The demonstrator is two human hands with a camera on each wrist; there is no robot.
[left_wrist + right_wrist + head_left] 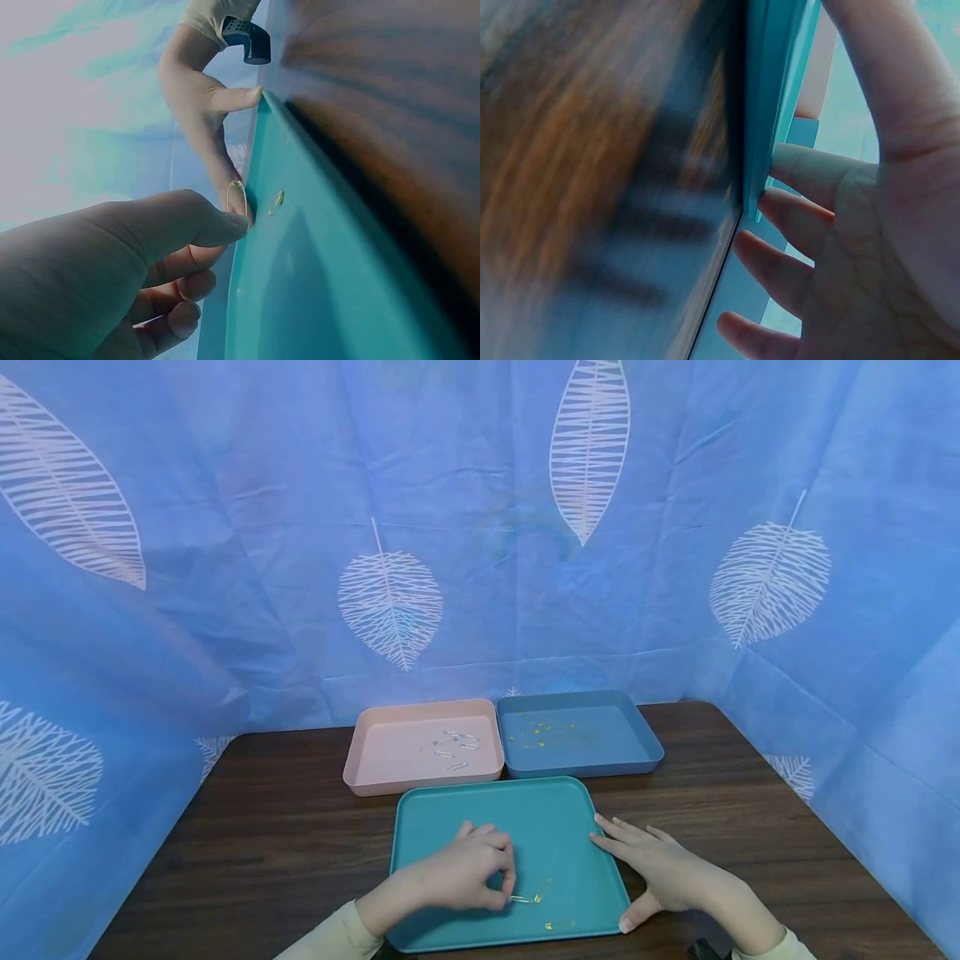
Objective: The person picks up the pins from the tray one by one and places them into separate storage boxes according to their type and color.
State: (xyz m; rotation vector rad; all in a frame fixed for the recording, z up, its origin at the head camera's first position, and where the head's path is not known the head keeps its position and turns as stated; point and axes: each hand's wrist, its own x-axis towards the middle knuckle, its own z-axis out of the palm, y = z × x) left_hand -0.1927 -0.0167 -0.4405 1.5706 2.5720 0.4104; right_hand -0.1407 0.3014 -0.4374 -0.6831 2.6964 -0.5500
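My left hand [471, 870] is over the teal tray [551, 827], thumb and index finger pinching a small gold safety pin [521, 900]. The left wrist view shows the looped end of this safety pin [237, 184] sticking up past the thumb tip. Another gold pin [277, 202] lies on the tray beyond it. A further gold pin [549, 927] sits by the tray's front edge. On the tray's right side, my right hand [667, 865] rests with fingers spread, thumb near the front corner and fingertips [784, 157] at the rim.
Behind the teal tray stand a pink tray [390, 785] with several silver safety pins [457, 767] and a blue tray [615, 760] with several gold pins [540, 728]. All are on a dark wooden table [285, 827]. A blue leaf-patterned curtain [480, 610] hangs around it.
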